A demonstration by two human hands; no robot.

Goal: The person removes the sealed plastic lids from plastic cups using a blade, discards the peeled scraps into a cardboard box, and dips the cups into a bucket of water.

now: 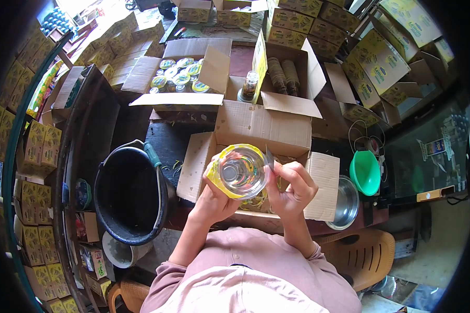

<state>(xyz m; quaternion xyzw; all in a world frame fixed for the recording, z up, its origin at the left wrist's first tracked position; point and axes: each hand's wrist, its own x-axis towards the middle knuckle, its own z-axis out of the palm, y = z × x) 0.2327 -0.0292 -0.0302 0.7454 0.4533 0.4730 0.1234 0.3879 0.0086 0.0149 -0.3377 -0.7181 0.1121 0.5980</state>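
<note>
In the back-left brown cardboard carton: round cups with yellow-green lids
Back-right brown carton: brownish stacks
Clear round plastic cup: above the open central cardboard box — grasped by the left hand
Right hand: pinching a thin grey piece at the cup's rim
Yellow cartons, right: "Lemon" — printed

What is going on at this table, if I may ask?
A person's left hand holds a clear, yellow-marked cup over an open carton. The right hand pinches a thin piece by the cup's edge; its nature is unclear. Beyond, another carton holds lidded cups.
</note>
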